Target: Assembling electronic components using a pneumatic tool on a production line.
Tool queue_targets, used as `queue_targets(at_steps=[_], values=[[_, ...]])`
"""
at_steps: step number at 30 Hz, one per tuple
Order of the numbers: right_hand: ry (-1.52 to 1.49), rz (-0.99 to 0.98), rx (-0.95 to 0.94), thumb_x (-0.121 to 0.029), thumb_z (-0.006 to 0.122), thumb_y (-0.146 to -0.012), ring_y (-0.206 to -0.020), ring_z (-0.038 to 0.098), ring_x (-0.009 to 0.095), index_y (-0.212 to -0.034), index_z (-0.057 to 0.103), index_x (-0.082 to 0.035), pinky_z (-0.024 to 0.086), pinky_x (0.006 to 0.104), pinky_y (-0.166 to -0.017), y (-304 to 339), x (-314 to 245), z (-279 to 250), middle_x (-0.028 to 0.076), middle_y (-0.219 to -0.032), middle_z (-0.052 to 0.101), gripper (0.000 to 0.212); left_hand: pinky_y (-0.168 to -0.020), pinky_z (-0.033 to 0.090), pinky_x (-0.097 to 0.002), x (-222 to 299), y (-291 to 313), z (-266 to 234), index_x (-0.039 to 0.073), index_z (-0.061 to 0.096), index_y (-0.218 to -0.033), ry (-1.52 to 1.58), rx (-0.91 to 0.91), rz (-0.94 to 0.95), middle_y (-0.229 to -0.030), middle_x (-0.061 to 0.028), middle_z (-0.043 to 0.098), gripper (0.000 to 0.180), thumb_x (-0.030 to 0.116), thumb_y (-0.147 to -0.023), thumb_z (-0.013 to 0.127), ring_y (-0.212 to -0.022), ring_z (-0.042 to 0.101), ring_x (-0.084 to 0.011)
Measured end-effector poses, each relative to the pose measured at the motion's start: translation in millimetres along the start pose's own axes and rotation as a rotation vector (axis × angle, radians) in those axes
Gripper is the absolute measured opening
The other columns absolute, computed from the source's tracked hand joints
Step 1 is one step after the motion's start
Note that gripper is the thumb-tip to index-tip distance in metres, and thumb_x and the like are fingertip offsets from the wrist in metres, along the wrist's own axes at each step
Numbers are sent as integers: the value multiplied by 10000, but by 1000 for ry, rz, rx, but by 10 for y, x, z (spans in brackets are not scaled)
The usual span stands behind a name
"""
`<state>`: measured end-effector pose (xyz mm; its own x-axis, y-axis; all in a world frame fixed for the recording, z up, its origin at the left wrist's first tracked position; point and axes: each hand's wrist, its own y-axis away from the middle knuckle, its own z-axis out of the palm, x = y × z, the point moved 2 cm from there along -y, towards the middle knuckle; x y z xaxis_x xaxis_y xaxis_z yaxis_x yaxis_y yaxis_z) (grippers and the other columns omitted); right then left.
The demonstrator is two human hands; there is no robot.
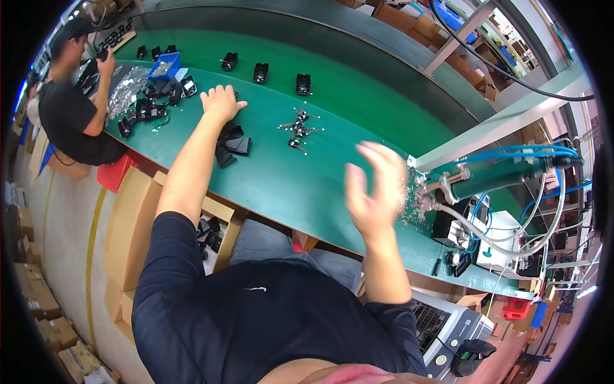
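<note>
Currently, around mid-view, your left hand [220, 104], fingers spread, is at half past ten, just beyond black plastic housings [239, 146] at ten o'clock; your blurred right hand [377, 192] is open at three. Wired components [299, 130] lie at twelve on the green workbench [275, 198]. The pale mark [256, 289] on your shirt [275, 326] is illegible.

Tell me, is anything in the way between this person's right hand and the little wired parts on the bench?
Nothing visible: between the right hand, blurred here, and the wired parts, only green bench shows. The scattered small bits lie on the hand's other side.
</note>
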<state>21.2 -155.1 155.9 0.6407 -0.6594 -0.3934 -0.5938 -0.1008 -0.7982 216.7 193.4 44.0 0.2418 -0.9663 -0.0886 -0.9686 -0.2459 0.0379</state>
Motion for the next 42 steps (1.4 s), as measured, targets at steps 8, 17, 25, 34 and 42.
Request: queue_targets(at_steps=[8, 17, 25, 34, 42], values=[[6, 222, -382, -134, 838, -781, -995, 623, 337, -1089, 676, -53, 539, 443, -868, 543, 508, 1500, 121, -1082, 647, 357, -1039, 437, -492, -40, 743, -412, 31, 557, -1375, 652, 475, 396, -1276, -186, 623, 567, 195, -874, 766, -1189, 608, -368], [110, -61, -429, -71, 763, -786, -953, 591, 303, -1065, 710, -86, 503, 433, -801, 524, 490, 1624, 89, -1024, 607, 285, -1097, 456, -473, 311, 2353, 101, 111, 649, -1292, 870, 93, 723, -1389, -168, 518, 631, -161, -723, 678, -1280, 497, -403], [113, -29, -386, -33, 720, -848, -937, 624, 304, -1007, 768, -80, 527, 431, -821, 576, 676, 1790, 97, -973, 642, 173, -1166, 401, -504, 551, 2486, 192, 127, 569, -1439, 851, 63, 739, -1607, -233, 310, 633, 46, -839, 751, -1454, 377, -438], [11, 123, -399, -55, 722, -874, -977, 710, 305, -982, 799, -92, 585, 409, -837, 619, 724, 1822, 103, -1057, 717, 138, -1047, 471, -484, 758, 2465, 435, 81, 495, -1475, 905, 253, 566, -1426, -221, 456, 893, 199, -698, 918, -1299, 506, -426], [-176, 444, -593, -50, 736, -877, -1097, 715, 277, -1016, 806, -67, 582, 364, -910, 533, 715, 1563, 132, -1277, 708, 157, -1021, 458, -473, 724, 2450, 365, 35, 449, -1482, 941, 285, 616, -1356, -172, 512, 925, 144, -684, 902, -1223, 553, -373]])
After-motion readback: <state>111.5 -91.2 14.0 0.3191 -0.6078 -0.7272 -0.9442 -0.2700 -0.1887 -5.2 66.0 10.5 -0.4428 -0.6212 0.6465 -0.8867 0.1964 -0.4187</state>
